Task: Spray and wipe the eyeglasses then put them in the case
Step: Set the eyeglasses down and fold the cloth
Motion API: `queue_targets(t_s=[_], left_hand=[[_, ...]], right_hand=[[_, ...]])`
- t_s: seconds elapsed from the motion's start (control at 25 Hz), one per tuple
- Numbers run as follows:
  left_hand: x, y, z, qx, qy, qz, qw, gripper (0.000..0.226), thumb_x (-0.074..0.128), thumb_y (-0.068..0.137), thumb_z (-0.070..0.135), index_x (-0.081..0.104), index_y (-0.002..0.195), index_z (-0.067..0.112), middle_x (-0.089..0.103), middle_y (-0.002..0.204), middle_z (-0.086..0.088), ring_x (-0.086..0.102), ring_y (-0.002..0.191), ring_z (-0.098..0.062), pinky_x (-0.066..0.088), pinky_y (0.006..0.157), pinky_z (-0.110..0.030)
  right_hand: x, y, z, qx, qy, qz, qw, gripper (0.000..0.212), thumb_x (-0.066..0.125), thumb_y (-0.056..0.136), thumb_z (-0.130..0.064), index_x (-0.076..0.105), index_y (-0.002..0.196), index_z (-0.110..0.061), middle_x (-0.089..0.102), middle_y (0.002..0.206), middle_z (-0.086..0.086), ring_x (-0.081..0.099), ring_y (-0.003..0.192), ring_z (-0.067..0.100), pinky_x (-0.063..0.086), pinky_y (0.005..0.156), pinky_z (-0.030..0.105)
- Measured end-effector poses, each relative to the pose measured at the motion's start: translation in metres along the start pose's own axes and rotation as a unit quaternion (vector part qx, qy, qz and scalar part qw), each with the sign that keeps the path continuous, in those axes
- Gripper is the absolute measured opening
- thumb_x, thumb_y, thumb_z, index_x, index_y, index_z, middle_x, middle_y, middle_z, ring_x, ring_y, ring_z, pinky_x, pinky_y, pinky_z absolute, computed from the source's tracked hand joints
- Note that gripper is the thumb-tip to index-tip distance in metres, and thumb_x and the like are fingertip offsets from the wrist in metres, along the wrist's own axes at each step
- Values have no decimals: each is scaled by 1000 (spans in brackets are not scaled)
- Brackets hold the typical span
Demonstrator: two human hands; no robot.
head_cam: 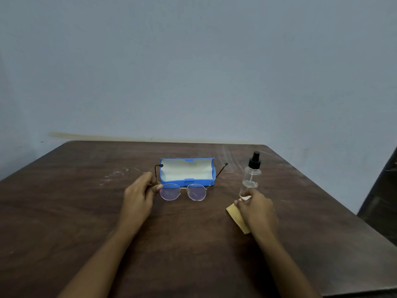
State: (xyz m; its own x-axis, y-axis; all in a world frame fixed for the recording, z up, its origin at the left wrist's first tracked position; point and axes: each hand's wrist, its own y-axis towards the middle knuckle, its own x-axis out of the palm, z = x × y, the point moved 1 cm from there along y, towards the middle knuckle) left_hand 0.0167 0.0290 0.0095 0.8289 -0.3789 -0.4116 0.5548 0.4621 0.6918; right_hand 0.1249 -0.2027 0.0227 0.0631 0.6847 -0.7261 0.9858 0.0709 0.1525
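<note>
In the head view, both forearms reach up from the bottom of the frame over a dark wooden table [193, 244]. The left hand [139, 194], left of centre, has its fingers curled, thumb and fingers pinching the eyeglasses [183, 188] at their left hinge. The glasses sit at the centre of the frame with lenses facing the camera and both arms unfolded, pointing away on either side of the open blue case [187, 172] just behind them. The right hand [255, 209], right of centre, grips the base of a clear spray bottle [251, 175] with a black nozzle, held nearly upright, over a yellow cloth [235, 214] lying on the table. Bare tabletop spreads between the forearms and out to the far edge against the wall [193, 72] and the slanting right edge.
</note>
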Motion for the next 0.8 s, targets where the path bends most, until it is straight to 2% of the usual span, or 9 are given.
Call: queue_targets(t_s=[0.24, 0.36, 0.44, 0.52, 0.56, 0.68, 0.76, 0.8], left_hand=[[0, 0, -3, -1, 12, -6, 1000, 21, 59, 80, 1, 44, 66, 1, 62, 67, -17, 49, 64, -19, 34, 57, -17], [0, 0, 0, -4, 12, -8, 1000, 22, 60, 80, -1, 44, 65, -1, 61, 66, -18, 48, 66, -20, 34, 56, -16], [0, -1, 2, -2, 9, -11, 1000, 23, 60, 80, 2, 44, 65, -2, 60, 65, -18, 46, 67, -21, 34, 56, -15], [-1, 0, 1, -4, -1, -13, 1000, 24, 58, 80, 11, 44, 65, -2, 60, 66, -17, 48, 64, -21, 36, 57, -21], [-1, 0, 0, -8, -6, -14, 1000, 23, 57, 79, 12, 44, 66, -2, 61, 67, -17, 51, 63, -22, 36, 57, -25], [-1, 0, 1, -22, -20, -13, 999, 22, 55, 77, 15, 45, 65, 0, 61, 65, -16, 58, 67, -33, 38, 59, -29], [-1, -1, 3, -29, -27, -10, 999, 21, 57, 79, 12, 45, 65, 1, 62, 65, -15, 60, 68, -33, 40, 58, -28], [-1, -1, 3, -38, -29, -8, 999, 21, 60, 80, 8, 46, 65, 2, 62, 65, -14, 60, 68, -32, 40, 59, -28]], right_hand=[[-7, -10, -6, -69, -126, 16, 990, 22, 51, 90, -24, 53, 110, -15, 60, 108, 6, 56, 102, 25, 37, 68, 28], [-7, -12, -8, -133, -175, 82, 972, 26, 47, 92, -29, 55, 111, -13, 59, 111, 3, 53, 105, 22, 43, 73, 31], [-2, -8, -13, -198, -65, 111, 972, 21, 50, 91, -22, 60, 105, -10, 62, 104, 5, 55, 97, 21, 43, 74, 24], [5, 4, -18, -225, 107, 54, 967, 14, 56, 85, -7, 66, 95, -7, 67, 92, 7, 57, 79, 14, 38, 65, 7], [9, 8, -21, -224, 166, 5, 960, 15, 58, 83, -3, 67, 94, -8, 67, 89, 7, 56, 73, 11, 39, 63, 5], [18, 14, -28, -210, 271, -110, 933, 15, 65, 80, -3, 67, 89, -15, 67, 85, 2, 58, 68, 2, 45, 65, 11], [23, 16, -30, -204, 321, -131, 916, 20, 65, 79, 0, 65, 80, -21, 66, 79, -4, 58, 66, -2, 46, 62, 14], [25, 19, -33, -199, 342, -128, 909, 24, 65, 78, 1, 62, 77, -23, 65, 77, -4, 59, 66, 2, 45, 60, 17]])
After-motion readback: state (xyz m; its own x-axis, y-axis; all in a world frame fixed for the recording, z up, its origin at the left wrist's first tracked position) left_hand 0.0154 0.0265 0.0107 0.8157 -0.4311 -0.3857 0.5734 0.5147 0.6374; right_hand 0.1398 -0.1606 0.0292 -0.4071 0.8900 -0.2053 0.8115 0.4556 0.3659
